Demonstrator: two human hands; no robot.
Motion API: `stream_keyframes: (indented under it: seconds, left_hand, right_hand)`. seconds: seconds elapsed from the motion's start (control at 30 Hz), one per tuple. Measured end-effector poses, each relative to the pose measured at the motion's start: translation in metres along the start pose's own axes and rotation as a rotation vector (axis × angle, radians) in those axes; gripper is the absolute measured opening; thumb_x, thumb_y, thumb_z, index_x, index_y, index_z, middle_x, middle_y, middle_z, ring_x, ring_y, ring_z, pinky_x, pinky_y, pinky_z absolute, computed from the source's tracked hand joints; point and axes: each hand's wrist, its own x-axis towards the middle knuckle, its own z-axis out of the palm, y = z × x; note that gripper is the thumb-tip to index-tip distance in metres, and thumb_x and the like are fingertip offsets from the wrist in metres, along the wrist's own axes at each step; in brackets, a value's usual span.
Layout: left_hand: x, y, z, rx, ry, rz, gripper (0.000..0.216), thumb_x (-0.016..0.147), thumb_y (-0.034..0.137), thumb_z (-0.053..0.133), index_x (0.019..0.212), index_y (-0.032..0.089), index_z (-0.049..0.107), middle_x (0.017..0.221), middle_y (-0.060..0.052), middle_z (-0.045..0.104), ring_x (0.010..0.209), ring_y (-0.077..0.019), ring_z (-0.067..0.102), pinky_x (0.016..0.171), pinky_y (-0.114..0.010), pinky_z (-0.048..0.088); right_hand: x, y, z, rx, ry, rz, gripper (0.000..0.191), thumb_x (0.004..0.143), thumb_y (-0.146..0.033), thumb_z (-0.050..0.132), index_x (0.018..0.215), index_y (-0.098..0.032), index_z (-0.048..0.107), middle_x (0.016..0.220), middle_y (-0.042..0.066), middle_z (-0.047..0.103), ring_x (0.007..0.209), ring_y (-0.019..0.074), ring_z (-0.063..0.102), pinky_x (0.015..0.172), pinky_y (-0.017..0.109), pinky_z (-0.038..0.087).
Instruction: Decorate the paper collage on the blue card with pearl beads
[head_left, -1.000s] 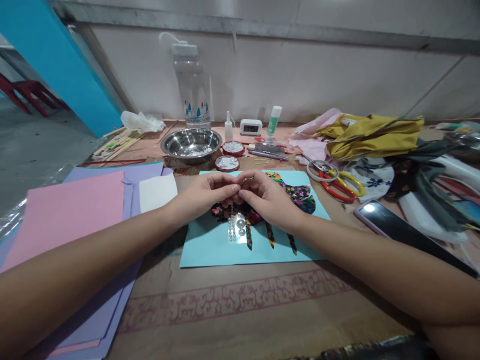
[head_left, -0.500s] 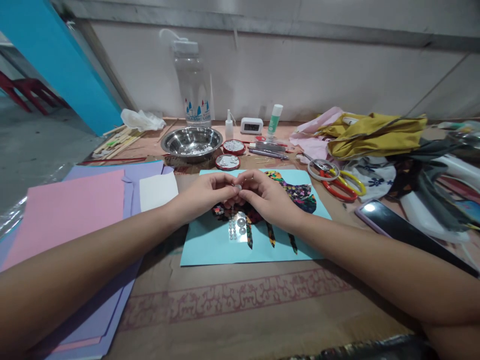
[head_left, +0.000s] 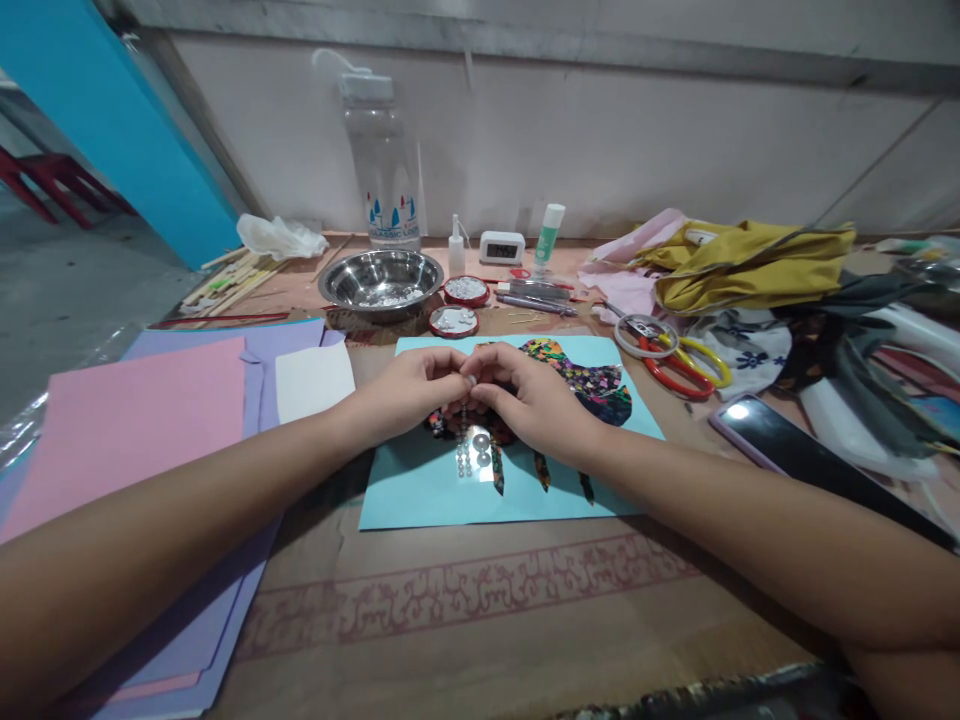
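My left hand (head_left: 420,388) and my right hand (head_left: 531,395) meet over a light blue sheet of paper (head_left: 420,490), fingertips pinched together. From between them hangs a small transparent sheet of pearl stickers (head_left: 474,458), with rows of small beads and a few larger round ones. A tiny pale round piece shows at the meeting thumbs, mostly covered by the fingers. Beneath my hands, a dark, multicoloured patterned fabric cutout (head_left: 600,385) lies on the blue paper, with narrow strips of the same fabric below it. My hands hide part of the cutout.
Behind the paper are a steel bowl (head_left: 341,285), two red-rimmed lids of small pieces (head_left: 454,321), a glue bottle (head_left: 456,252), a glue stick (head_left: 550,232) and a water bottle (head_left: 382,160). Scissors (head_left: 675,372), a phone (head_left: 810,455) and fabric (head_left: 750,265) lie right; coloured papers (head_left: 142,420) left.
The pale round piece at my fingertips shows less now, as the fingers have closed more around it. Both hands otherwise stay almost in place.
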Motion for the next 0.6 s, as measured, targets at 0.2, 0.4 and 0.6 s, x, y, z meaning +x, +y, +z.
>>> stream_keyframes:
  seconds: [0.2,0.4,0.6]
  left_hand:
    - [0.0001,-0.0037,-0.0023,-0.030,-0.027,0.004,0.008,0.077,0.023,0.058,0.080,0.016,0.059,0.060,0.004,0.055,0.053,-0.0093,0.051,0.050,-0.021,0.039]
    - [0.0004,-0.0041,-0.0033,-0.041,-0.059,0.010,0.015,0.082,0.030,0.061,0.085,0.015,0.061,0.062,0.004,0.056,0.054,-0.0089,0.052,0.051,-0.021,0.039]
    - [0.0006,-0.0002,-0.0026,-0.023,-0.040,0.006,0.014,0.081,0.028,0.060,0.080,0.014,0.059,0.060,0.004,0.055,0.052,-0.0084,0.050,0.050,-0.021,0.037]
  right_hand:
    - [0.0005,0.0017,0.0000,0.018,-0.003,-0.015,0.017,0.091,-0.012,0.051,0.104,-0.022,0.052,0.090,0.001,0.071,0.084,0.0160,0.070,0.080,0.033,0.053]
    - [0.0006,-0.0001,0.0003,0.046,-0.014,-0.031,0.016,0.091,-0.011,0.050,0.103,-0.022,0.052,0.090,0.001,0.071,0.084,0.0155,0.070,0.078,0.031,0.054]
    - [-0.0002,0.0002,-0.0003,0.013,-0.004,-0.022,0.016,0.091,-0.012,0.051,0.103,-0.022,0.053,0.088,0.001,0.071,0.083,0.0164,0.069,0.076,0.032,0.053]
